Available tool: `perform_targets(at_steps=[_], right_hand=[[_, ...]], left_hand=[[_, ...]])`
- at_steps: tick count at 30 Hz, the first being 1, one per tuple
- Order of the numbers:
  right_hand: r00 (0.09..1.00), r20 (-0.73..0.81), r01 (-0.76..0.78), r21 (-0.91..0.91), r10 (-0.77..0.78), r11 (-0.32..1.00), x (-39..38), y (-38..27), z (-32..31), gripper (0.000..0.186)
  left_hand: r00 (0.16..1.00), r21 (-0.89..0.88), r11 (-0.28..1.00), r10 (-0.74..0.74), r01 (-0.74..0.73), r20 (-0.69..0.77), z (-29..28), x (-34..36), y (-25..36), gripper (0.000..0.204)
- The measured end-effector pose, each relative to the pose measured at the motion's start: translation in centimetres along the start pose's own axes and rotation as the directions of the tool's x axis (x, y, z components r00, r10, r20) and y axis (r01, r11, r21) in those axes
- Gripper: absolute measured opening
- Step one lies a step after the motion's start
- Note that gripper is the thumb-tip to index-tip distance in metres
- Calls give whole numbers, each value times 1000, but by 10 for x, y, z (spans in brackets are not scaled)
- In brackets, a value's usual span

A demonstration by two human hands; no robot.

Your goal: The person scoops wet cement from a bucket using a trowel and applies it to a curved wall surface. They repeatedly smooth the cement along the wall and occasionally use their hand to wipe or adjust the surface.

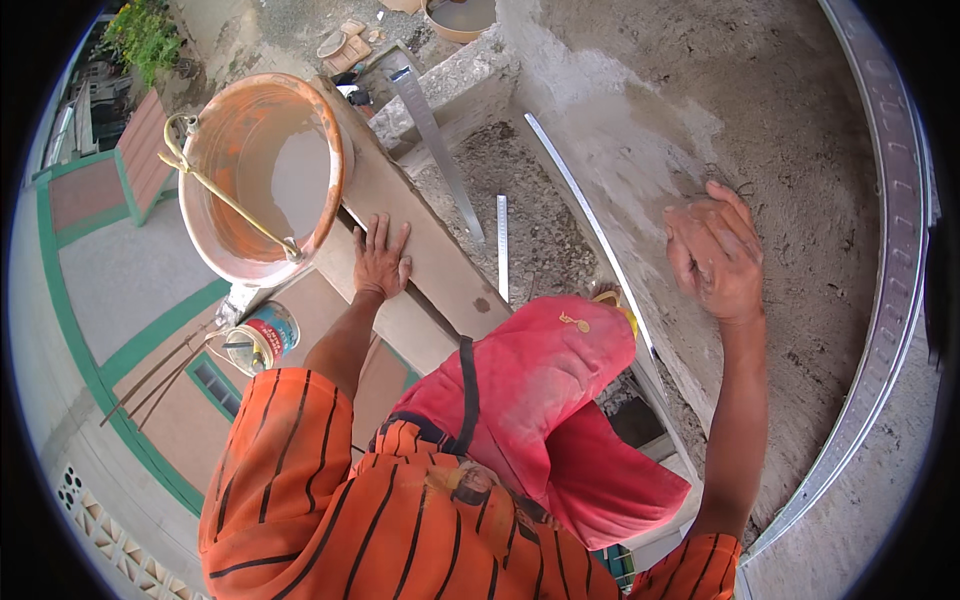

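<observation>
My left hand (382, 258) lies with its fingers spread flat on a wooden plank (450, 260). Just left of it stands an orange bucket (262, 180) with a rope handle (222, 198) and greyish liquid inside. On the right my right hand (715, 255) is raised by a rough cement wall (800, 200), its fingers curled in. What those fingers hold, if anything, is hidden. A pale smeared patch (650, 120) spreads over the wall left of this hand.
A metal strip (590, 220) runs along the wall's foot, and a perforated metal edge (900, 200) curves at far right. Another metal bar (440, 150) leans beyond the plank. Below the bucket hangs a paint can (262, 335). A basin (460, 15) sits at the top.
</observation>
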State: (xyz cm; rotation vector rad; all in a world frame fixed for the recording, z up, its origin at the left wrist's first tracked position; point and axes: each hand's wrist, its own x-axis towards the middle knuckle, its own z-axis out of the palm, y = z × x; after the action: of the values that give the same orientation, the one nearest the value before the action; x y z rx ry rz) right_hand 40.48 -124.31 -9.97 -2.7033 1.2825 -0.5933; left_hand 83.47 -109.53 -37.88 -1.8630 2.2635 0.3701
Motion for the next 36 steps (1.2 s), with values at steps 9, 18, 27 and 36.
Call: perform_targets(at_steps=[9,18,27,36], right_hand=[[997,83,-3,43,0,999,8,-2,0,22],[996,50,78,2,-78,997,1,2,6,18],[987,-5,159,-3,-159,987,4,3,9,18],[999,-51,-5,161,14,987,10,0,5,14]], left_hand=[[997,-73,997,-6,1,-72,11,1,-7,67],[978,-107,994,-13,-9,-209,20,3,-9,67],[971,-68,997,9,-26,-240,14,3,-4,64],[906,-108,933,-299,344,300,-69,-53,69,61]])
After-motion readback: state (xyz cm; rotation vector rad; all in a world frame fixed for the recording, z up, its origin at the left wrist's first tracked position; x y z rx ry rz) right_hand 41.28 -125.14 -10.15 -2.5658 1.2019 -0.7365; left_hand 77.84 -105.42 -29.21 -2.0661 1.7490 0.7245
